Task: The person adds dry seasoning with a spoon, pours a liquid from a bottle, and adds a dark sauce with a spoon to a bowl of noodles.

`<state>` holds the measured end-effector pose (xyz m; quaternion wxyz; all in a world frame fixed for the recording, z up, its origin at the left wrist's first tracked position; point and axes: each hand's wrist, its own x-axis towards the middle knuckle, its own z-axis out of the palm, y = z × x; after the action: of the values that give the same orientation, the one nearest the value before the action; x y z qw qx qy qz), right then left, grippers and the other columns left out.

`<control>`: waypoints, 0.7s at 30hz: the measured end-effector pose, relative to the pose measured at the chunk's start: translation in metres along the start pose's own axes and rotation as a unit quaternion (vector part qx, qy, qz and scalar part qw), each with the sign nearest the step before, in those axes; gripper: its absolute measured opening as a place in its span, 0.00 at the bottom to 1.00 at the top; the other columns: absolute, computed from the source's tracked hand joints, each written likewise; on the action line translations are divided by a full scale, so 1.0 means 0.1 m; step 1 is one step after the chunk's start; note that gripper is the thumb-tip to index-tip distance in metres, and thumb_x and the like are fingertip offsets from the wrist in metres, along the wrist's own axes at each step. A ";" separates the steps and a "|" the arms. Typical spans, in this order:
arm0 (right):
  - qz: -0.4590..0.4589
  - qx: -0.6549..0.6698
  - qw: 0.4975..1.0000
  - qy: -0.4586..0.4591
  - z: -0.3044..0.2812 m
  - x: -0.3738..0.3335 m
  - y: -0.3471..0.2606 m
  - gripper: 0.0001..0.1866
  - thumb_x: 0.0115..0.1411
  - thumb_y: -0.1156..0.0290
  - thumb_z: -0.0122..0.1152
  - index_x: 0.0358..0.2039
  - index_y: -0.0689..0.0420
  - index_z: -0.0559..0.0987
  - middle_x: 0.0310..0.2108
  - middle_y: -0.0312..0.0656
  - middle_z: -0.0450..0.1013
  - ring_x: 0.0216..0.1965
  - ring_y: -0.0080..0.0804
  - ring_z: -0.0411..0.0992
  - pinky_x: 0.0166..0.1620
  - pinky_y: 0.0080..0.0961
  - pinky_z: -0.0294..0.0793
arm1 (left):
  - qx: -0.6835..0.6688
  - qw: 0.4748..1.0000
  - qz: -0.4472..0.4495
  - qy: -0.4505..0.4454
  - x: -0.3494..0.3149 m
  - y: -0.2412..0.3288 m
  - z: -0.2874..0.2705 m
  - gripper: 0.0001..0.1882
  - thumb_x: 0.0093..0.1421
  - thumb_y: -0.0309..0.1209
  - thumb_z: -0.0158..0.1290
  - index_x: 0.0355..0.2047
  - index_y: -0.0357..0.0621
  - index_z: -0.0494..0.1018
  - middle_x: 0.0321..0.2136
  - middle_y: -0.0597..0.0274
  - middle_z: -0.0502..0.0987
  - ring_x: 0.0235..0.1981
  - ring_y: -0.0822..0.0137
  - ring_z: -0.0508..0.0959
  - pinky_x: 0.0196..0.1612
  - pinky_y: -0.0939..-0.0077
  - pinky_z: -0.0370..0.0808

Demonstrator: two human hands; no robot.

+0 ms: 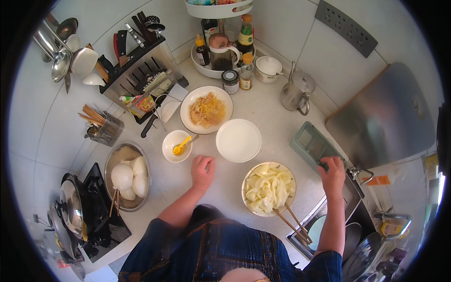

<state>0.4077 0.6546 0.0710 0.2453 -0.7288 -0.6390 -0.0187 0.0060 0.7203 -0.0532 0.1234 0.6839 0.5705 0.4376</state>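
My left hand (203, 172) rests on the counter, its fingers curled closed with nothing visible in them. Just ahead of it are a small white bowl (169, 153) with a yellow spoon (179, 149) and a round white dish (238, 140). At the right, my right hand (332, 175) bends its fingers down over the near end of a green compartment box (306, 141). A dark patch shows under the fingertips; what they pinch is hidden. Between my hands stands a bowl of pale, wide strips (269, 188), with wooden chopsticks (292, 224) leaning on its rim.
A plate of yellowish food (206, 112) lies farther back. At left are a steel basin with white rounded pieces (123, 176), a knife rack (141, 77) and a stove (101, 221). A steel pot (298, 90) and bottles (246, 35) stand behind; a sink (324, 218) is right.
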 end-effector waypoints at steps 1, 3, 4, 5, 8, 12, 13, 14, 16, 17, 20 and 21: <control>-0.001 0.003 1.000 -0.003 0.04 0.00 -0.02 0.15 0.41 0.74 0.70 0.32 0.53 0.77 0.35 0.40 0.70 0.39 0.42 0.70 0.40 0.35 0.69 | -0.002 1.000 -0.003 -0.001 0.00 0.01 0.00 0.03 0.51 0.23 0.56 0.25 0.44 0.73 0.24 0.63 0.72 0.29 0.60 0.71 0.33 0.69 0.69; -0.008 0.002 1.000 -0.012 0.10 0.02 -0.05 0.16 0.40 0.74 0.71 0.31 0.53 0.75 0.34 0.40 0.69 0.38 0.42 0.69 0.39 0.36 0.69 | -0.001 1.000 -0.001 -0.007 0.01 0.01 0.00 0.03 0.51 0.22 0.56 0.26 0.43 0.73 0.25 0.62 0.72 0.29 0.60 0.71 0.33 0.69 0.69; -0.007 -0.006 1.000 -0.020 0.14 0.04 -0.06 0.16 0.40 0.73 0.71 0.31 0.53 0.75 0.33 0.40 0.69 0.38 0.42 0.69 0.39 0.36 0.69 | 0.003 1.000 0.003 -0.013 0.00 0.01 -0.01 0.03 0.52 0.22 0.56 0.27 0.42 0.73 0.25 0.61 0.72 0.30 0.60 0.72 0.34 0.70 0.70; -0.005 -0.015 0.999 -0.028 0.19 0.06 -0.07 0.16 0.40 0.73 0.71 0.31 0.53 0.74 0.32 0.40 0.68 0.37 0.41 0.69 0.38 0.36 0.69 | 0.006 1.000 0.008 -0.019 0.00 0.00 -0.02 0.03 0.52 0.22 0.56 0.28 0.42 0.74 0.26 0.60 0.73 0.31 0.60 0.72 0.34 0.70 0.71; 0.008 -0.027 0.999 -0.033 0.28 0.10 -0.05 0.17 0.41 0.72 0.71 0.30 0.53 0.72 0.31 0.39 0.68 0.36 0.40 0.69 0.36 0.36 0.69 | -0.002 1.000 -0.004 -0.024 0.00 -0.01 -0.02 0.02 0.52 0.22 0.56 0.27 0.42 0.74 0.26 0.60 0.73 0.31 0.60 0.72 0.35 0.70 0.70; 0.031 -0.011 0.999 -0.028 0.33 0.12 0.03 0.17 0.42 0.71 0.71 0.30 0.53 0.71 0.30 0.38 0.68 0.34 0.39 0.69 0.34 0.35 0.69 | 0.011 1.000 0.009 -0.022 0.00 -0.02 -0.03 0.02 0.53 0.22 0.56 0.27 0.42 0.73 0.26 0.60 0.72 0.30 0.60 0.72 0.34 0.70 0.70; 0.036 -0.014 0.999 -0.027 0.33 0.13 0.04 0.17 0.42 0.71 0.71 0.30 0.53 0.71 0.30 0.38 0.67 0.34 0.39 0.69 0.34 0.35 0.69 | 0.012 1.000 0.011 -0.022 -0.01 -0.02 -0.03 0.02 0.53 0.22 0.56 0.27 0.42 0.73 0.26 0.60 0.72 0.30 0.60 0.72 0.34 0.70 0.70; 0.040 -0.016 0.999 -0.025 0.34 0.16 0.06 0.17 0.42 0.71 0.71 0.30 0.53 0.71 0.29 0.38 0.67 0.34 0.39 0.69 0.34 0.35 0.69 | 0.014 1.000 0.013 -0.023 -0.01 -0.03 -0.03 0.02 0.53 0.22 0.56 0.27 0.42 0.73 0.26 0.60 0.72 0.30 0.60 0.72 0.34 0.70 0.70; 0.045 -0.019 0.998 -0.026 0.34 0.21 0.09 0.17 0.42 0.71 0.71 0.30 0.53 0.71 0.29 0.38 0.67 0.34 0.39 0.70 0.34 0.35 0.69 | 0.001 1.000 0.001 -0.016 -0.02 -0.02 -0.02 0.03 0.52 0.23 0.55 0.27 0.43 0.73 0.25 0.61 0.72 0.30 0.59 0.71 0.34 0.68 0.69; 0.045 -0.020 0.998 -0.028 0.34 0.23 0.11 0.17 0.41 0.70 0.71 0.30 0.53 0.71 0.29 0.38 0.67 0.34 0.39 0.70 0.34 0.35 0.69 | -0.005 1.000 -0.005 -0.013 -0.02 -0.01 -0.01 0.03 0.52 0.23 0.55 0.26 0.44 0.72 0.25 0.62 0.72 0.31 0.59 0.71 0.34 0.68 0.69; 0.036 -0.028 0.998 -0.039 0.31 0.29 0.13 0.18 0.41 0.70 0.71 0.30 0.53 0.70 0.29 0.38 0.68 0.33 0.39 0.70 0.34 0.36 0.69 | -0.007 1.000 -0.002 -0.014 -0.01 -0.03 -0.02 0.03 0.52 0.23 0.55 0.26 0.44 0.72 0.25 0.61 0.72 0.30 0.59 0.71 0.34 0.67 0.69; 0.032 -0.032 0.998 -0.043 0.30 0.31 0.13 0.18 0.41 0.70 0.71 0.30 0.53 0.70 0.29 0.38 0.68 0.33 0.39 0.70 0.34 0.36 0.69 | -0.005 1.000 -0.001 -0.012 -0.01 -0.03 -0.03 0.03 0.52 0.23 0.55 0.26 0.44 0.72 0.25 0.61 0.72 0.30 0.59 0.71 0.34 0.67 0.69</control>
<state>0.4175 0.6937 0.0512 0.1945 -0.7562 -0.6247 0.0002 0.0019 0.7190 -0.0536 0.1338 0.6881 0.5676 0.4318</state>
